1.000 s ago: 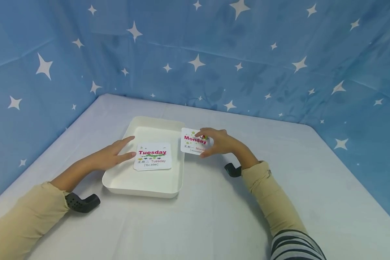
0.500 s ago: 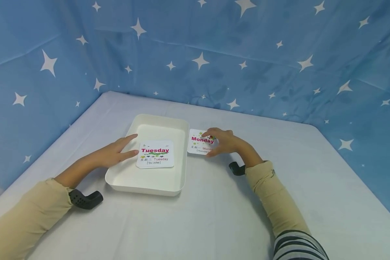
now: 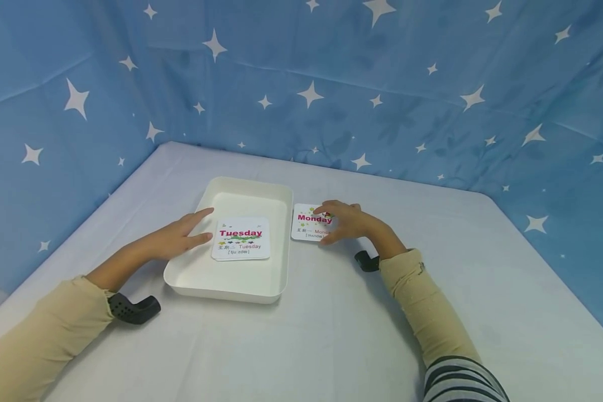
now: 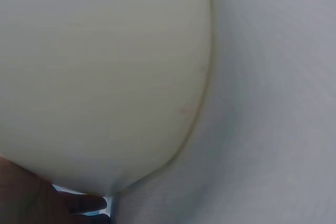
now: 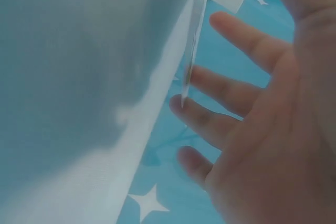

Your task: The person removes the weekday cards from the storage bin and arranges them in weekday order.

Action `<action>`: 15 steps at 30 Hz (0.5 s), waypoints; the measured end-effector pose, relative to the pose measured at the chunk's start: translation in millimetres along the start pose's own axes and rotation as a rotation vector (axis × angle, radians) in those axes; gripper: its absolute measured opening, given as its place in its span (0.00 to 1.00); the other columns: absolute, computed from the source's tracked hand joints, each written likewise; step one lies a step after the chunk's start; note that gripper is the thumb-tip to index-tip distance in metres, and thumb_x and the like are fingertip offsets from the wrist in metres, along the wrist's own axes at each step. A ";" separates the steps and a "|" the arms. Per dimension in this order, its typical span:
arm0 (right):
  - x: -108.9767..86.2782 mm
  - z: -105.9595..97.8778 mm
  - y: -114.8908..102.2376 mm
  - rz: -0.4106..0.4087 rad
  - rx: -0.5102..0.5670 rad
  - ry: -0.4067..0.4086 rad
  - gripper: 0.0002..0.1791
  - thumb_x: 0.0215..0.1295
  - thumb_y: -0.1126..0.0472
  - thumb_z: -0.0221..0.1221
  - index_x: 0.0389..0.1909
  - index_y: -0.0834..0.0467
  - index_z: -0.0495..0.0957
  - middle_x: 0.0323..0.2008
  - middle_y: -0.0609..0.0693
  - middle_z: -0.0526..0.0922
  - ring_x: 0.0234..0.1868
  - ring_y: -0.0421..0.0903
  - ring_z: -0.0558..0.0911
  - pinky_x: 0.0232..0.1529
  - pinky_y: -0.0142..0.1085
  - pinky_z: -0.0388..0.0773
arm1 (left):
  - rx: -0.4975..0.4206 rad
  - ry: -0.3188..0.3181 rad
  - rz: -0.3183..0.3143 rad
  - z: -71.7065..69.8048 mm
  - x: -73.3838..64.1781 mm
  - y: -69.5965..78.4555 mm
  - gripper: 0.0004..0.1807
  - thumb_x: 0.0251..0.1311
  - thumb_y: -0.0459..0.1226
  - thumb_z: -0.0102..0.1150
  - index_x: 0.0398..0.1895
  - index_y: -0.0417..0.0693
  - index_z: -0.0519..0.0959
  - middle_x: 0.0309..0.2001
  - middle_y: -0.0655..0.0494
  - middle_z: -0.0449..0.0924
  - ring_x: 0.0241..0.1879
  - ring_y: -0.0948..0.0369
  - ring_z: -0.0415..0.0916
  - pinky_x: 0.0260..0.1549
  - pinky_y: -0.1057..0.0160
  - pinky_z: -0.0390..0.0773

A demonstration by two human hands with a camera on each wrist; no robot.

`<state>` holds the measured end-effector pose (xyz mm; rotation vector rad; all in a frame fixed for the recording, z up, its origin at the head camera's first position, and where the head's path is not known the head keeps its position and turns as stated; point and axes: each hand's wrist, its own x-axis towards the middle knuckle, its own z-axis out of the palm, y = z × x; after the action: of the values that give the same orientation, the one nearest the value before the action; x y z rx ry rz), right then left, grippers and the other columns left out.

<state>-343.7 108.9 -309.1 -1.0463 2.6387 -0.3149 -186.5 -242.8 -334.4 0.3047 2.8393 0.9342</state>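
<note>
A white tray (image 3: pixel 226 282) holds a small stack of square cards, with the "Tuesday" card (image 3: pixel 253 248) on top. My left hand (image 3: pixel 168 237) reaches over the tray's left rim with thumb and forefinger extended toward the stack, gripping nothing. To the tray's right, my right hand (image 3: pixel 349 220) holds the "Monday" card (image 3: pixel 304 230) by its right part, the hand covering that side. In the right wrist view this card (image 5: pixel 195 35) shows nearly edge-on against the fingertips, slightly raised from the tabletop. The left wrist view shows mostly the tray's outer side (image 4: pixel 105 77).
A white cloth (image 3: pixel 301 346) covers the table. Blue fabric with white stars (image 3: pixel 362 111) hangs behind and at the sides. Black curved devices (image 3: pixel 134 310) sit at both wrists.
My right hand has brought the "Monday" card from overlapping the tray's right rim to just beside it, and slightly lower. The left hand stays in place; the view has shifted slightly.
</note>
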 end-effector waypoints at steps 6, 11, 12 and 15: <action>0.7 2.7 1.5 0.013 -0.009 -0.037 0.42 0.44 0.46 0.68 0.63 0.51 0.64 0.68 0.55 0.56 0.70 0.54 0.51 0.61 0.63 0.44 | -0.001 0.000 0.009 0.5 0.3 0.6 0.37 0.66 0.48 0.41 0.71 0.40 0.43 0.69 0.31 0.42 0.67 0.35 0.40 0.60 0.36 0.46; 2.0 4.8 1.7 0.038 -0.018 -0.053 0.42 0.45 0.46 0.68 0.63 0.50 0.63 0.69 0.55 0.54 0.71 0.55 0.49 0.61 0.66 0.39 | 0.000 0.001 0.015 0.4 1.2 -0.5 0.34 0.66 0.40 0.40 0.70 0.39 0.42 0.68 0.30 0.42 0.67 0.35 0.40 0.61 0.36 0.45; 2.3 5.2 1.6 0.040 -0.017 -0.053 0.42 0.45 0.46 0.68 0.64 0.49 0.63 0.70 0.55 0.53 0.71 0.55 0.49 0.61 0.66 0.39 | 0.003 0.001 0.019 0.4 1.1 -1.1 0.33 0.65 0.37 0.39 0.70 0.39 0.42 0.68 0.30 0.42 0.67 0.35 0.40 0.61 0.36 0.46; 2.6 6.4 0.9 0.047 0.010 -0.067 0.43 0.45 0.47 0.68 0.64 0.50 0.62 0.70 0.55 0.53 0.71 0.55 0.48 0.62 0.66 0.38 | -0.004 -0.004 0.026 1.1 -0.5 -2.1 0.34 0.60 0.30 0.36 0.70 0.38 0.42 0.67 0.29 0.43 0.66 0.35 0.42 0.60 0.36 0.46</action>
<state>-343.9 107.1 -315.8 -0.9729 2.5945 -0.2778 -186.1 -244.0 -336.5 0.3438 2.8360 0.9434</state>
